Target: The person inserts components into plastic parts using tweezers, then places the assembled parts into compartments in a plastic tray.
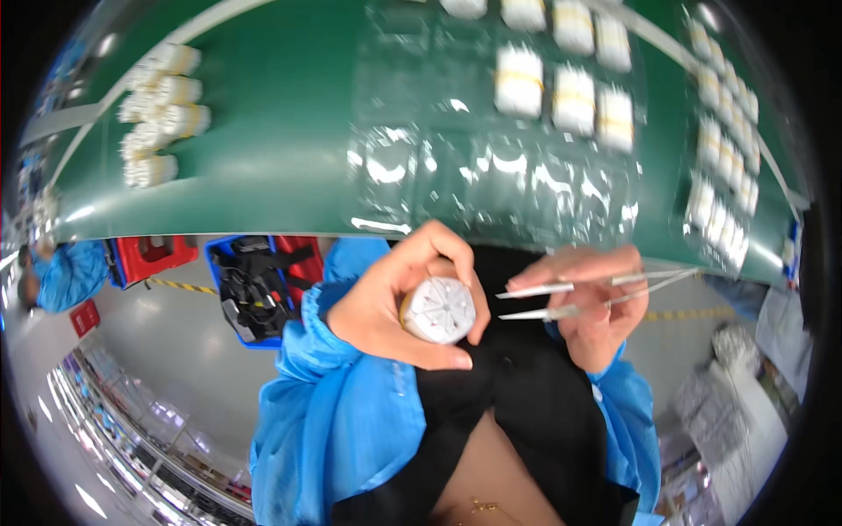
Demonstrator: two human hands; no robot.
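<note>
My left hand (399,307) is wrapped round a white cylindrical part (438,310), whose round end faces up. Spoke-like lines and a few small dark spots mark that end, and a strip of yellow shows at its side. To the right, my right hand (596,302) holds metal tweezers (548,313) between thumb and fingers. Their two tips are spread and point left at the white part, a short gap away from it. Both hands are in front of my body, just below the near edge of the green table (281,131).
Clear plastic trays (500,167) lie on the table, with several white cylinders (574,98) in their far pockets. More cylinders are grouped at the left (162,114) and right (724,158). Below stand a blue crate (250,294) of black items and a red crate (167,259). Another person's blue sleeve (70,279) shows far left.
</note>
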